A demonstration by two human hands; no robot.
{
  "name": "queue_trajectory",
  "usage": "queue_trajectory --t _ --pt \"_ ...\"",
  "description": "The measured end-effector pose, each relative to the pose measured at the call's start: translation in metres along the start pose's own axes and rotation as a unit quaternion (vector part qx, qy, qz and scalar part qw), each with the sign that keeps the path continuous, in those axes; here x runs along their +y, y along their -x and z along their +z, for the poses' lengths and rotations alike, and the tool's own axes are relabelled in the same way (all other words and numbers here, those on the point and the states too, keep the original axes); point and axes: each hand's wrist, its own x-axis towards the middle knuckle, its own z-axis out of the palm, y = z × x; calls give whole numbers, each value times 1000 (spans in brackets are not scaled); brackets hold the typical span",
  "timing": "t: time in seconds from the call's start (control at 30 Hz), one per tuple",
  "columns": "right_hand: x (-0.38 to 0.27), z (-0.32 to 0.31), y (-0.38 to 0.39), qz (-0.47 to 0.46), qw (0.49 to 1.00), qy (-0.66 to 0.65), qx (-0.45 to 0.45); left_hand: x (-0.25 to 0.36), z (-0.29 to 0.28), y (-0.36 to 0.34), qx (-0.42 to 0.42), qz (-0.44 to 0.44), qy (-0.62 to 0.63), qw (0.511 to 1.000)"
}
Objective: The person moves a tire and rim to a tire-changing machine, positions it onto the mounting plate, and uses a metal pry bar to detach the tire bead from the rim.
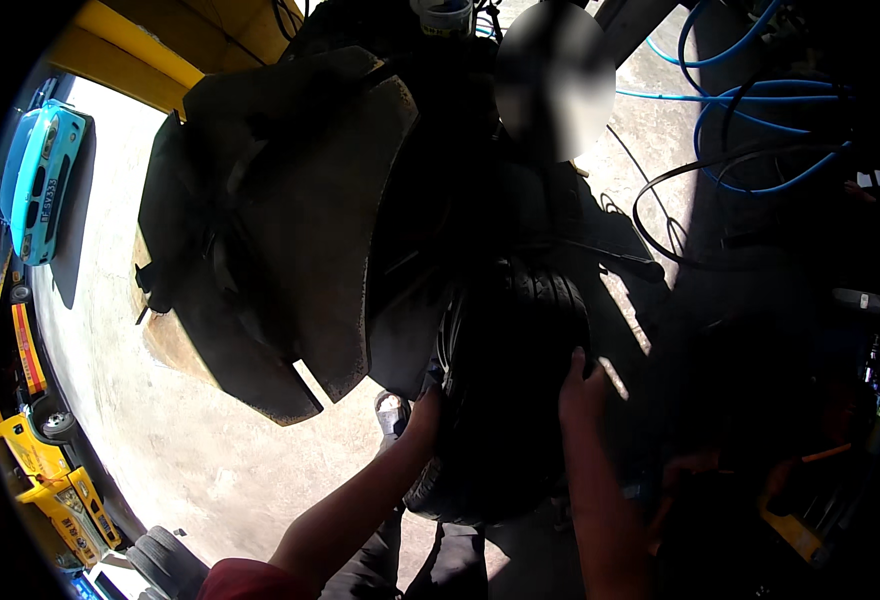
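A black tire (515, 400) stands upright in front of me, its treaded edge facing up and its lower part above my legs. My left hand (427, 408) grips its left side near the sidewall. On the opposite side my right hand (582, 385) is pressed to the tread edge, thumb up. Deep shadow hides most of the fingers of both hands. Just beyond the tire is a dark machine with large angular metal panels (300, 200); the tire's far edge is close to it, but whether they touch I cannot tell.
Blue hose (760, 95) and black cable (650, 190) loop at the upper right. A yellow beam (150, 50) crosses the upper left. Outside are a turquoise car (45, 180), a yellow truck (45, 460) and stacked tires (165, 560). A blurred round patch covers part of the top.
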Motion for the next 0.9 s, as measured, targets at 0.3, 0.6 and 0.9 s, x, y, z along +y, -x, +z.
queue_trajectory --t 0.3,0.6,0.9 --pt "-154 -43 -11 -600 719 338 92 -26 22 91 196 405 -374 811" --pt "32 -257 -294 -385 752 531 62 -23 -6 86 179 364 -395 824" --pt "55 -381 -471 -375 603 664 234 13 44 71 203 370 -421 803"
